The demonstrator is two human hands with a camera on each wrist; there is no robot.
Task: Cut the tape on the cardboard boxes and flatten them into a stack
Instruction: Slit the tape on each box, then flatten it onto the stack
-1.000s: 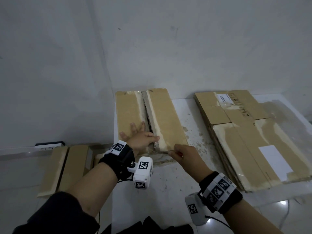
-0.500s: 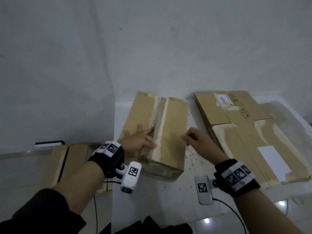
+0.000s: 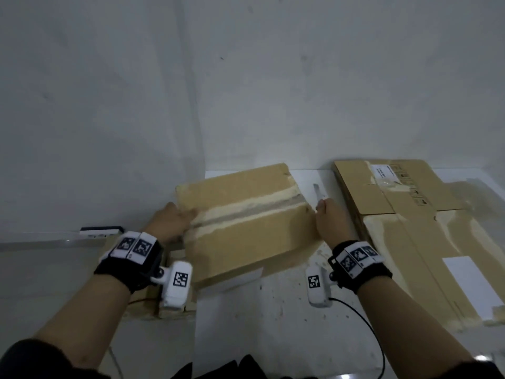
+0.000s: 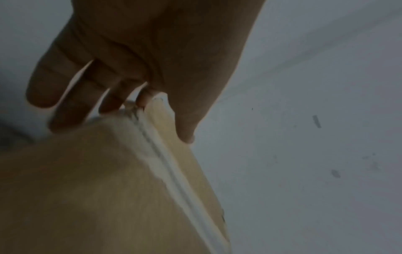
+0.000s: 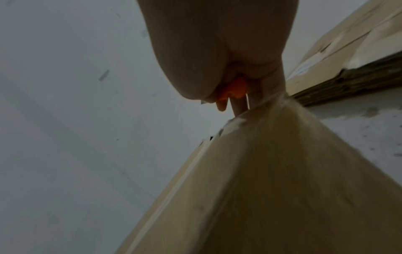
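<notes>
A brown cardboard box (image 3: 246,231) sits tilted on the white table (image 3: 273,310), its taped seam (image 3: 246,207) running left to right. My left hand (image 3: 173,221) grips the box's left end, thumb on the top face and fingers on the end (image 4: 71,106). My right hand (image 3: 329,217) is at the box's right end, curled round an orange cutter (image 5: 232,91) whose grey blade (image 3: 317,191) points away from me. In the right wrist view a finger (image 5: 239,106) touches the box's corner (image 5: 250,123).
A stack of flattened boxes (image 3: 410,242) with white labels covers the table's right side, close to my right hand. More cardboard (image 3: 166,307) lies on the floor to the left below the table edge. A white wall stands right behind the table.
The box has been turned so its seam runs sideways instead of away from me. My left hand went to its left end, and my right hand with the cutter to its right end.
</notes>
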